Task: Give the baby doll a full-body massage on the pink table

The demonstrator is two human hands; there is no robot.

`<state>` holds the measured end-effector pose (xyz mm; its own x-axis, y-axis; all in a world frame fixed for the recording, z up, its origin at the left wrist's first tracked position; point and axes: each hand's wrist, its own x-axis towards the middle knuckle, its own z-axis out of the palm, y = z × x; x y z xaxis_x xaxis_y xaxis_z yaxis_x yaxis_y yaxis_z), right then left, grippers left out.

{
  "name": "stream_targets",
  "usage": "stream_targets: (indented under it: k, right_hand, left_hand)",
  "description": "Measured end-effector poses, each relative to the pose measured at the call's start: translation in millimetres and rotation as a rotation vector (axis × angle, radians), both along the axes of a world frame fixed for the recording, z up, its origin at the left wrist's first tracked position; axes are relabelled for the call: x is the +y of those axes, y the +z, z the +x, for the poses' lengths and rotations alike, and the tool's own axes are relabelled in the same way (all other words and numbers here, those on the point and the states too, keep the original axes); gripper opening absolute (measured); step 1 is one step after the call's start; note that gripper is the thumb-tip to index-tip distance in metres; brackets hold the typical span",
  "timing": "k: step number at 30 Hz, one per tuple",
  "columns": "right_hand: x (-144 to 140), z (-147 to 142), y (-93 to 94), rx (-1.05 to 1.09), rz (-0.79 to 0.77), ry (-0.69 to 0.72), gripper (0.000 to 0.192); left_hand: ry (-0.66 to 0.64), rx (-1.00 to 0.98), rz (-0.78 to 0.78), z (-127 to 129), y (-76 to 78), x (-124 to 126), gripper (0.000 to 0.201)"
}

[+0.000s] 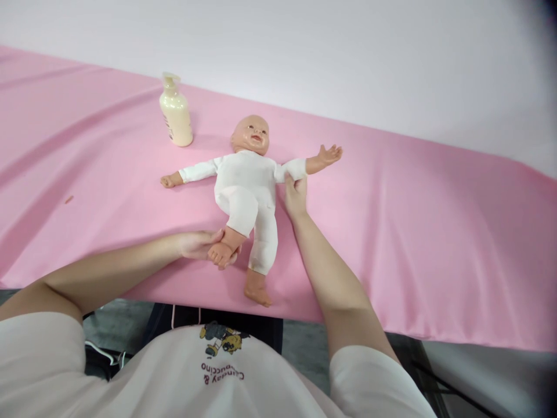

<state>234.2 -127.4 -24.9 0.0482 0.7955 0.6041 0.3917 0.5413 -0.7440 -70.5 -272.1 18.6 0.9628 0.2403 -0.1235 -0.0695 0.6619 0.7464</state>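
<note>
A smooth plastic baby doll in a soft white cloth bodysuit (246,191) lies on its back on the surface draped in creased pink fabric (435,232), arms spread wide. The left hand (202,244) is closed around the doll's bare, bent foot. The right hand (296,194) pinches the white sleeve at the doll's arm, fingers together. A glossy cream pump bottle (176,113) stands upright near the doll's head.

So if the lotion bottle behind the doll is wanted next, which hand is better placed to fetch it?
Probably the left hand: the bottle stands on its side of the doll. The right hand, pinching the sleeve, would have to cross over the doll's body.
</note>
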Motion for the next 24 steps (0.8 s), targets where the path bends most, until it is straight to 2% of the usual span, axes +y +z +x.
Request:
stream_targets:
  k: [5, 7, 9, 13, 16, 20, 22, 24]
  right_hand:
    - [-19.9, -13.6, 24.8, -0.428, 0.13, 0.127, 0.044]
    - [-22.8, -16.5, 29.4, -0.51, 0.156, 0.148, 0.039]
    - [-22.2, -16.8, 28.6, -0.491, 0.15, 0.152, 0.039]
    - [-16.7, -13.2, 16.7, -0.193, 0.052, 0.117, 0.05]
    - [-12.7, -11.0, 10.3, 0.123, -0.076, 0.066, 0.049]
    - [-6.1, -7.4, 12.3, 0.521, -0.139, 0.038, 0.046]
    - [-1.7, -4.0, 15.3, 0.683, -0.179, 0.021, 0.052]
    - [2.3, 0.0, 17.8, 0.81, -0.208, -0.014, 0.057]
  left_hand:
    - [0.105, -0.034, -0.105, 4.2, -5.0, 3.2, 0.069]
    - [0.112, -0.05, -0.126, 4.5, -5.4, 4.2, 0.067]
    - [0.105, -0.055, -0.111, 4.1, -3.8, 3.9, 0.064]
    - [0.026, 0.016, -0.011, 2.2, 5.2, -0.4, 0.059]
    - [-0.123, 0.124, 0.082, 0.4, 11.9, -2.6, 0.061]
    - [-0.28, 0.196, 0.145, -2.5, 14.2, -0.3, 0.057]
    - [-0.279, 0.198, 0.134, -3.6, 14.7, 2.1, 0.061]
    - [-0.212, 0.198, 0.133, -4.5, 15.8, 4.4, 0.064]
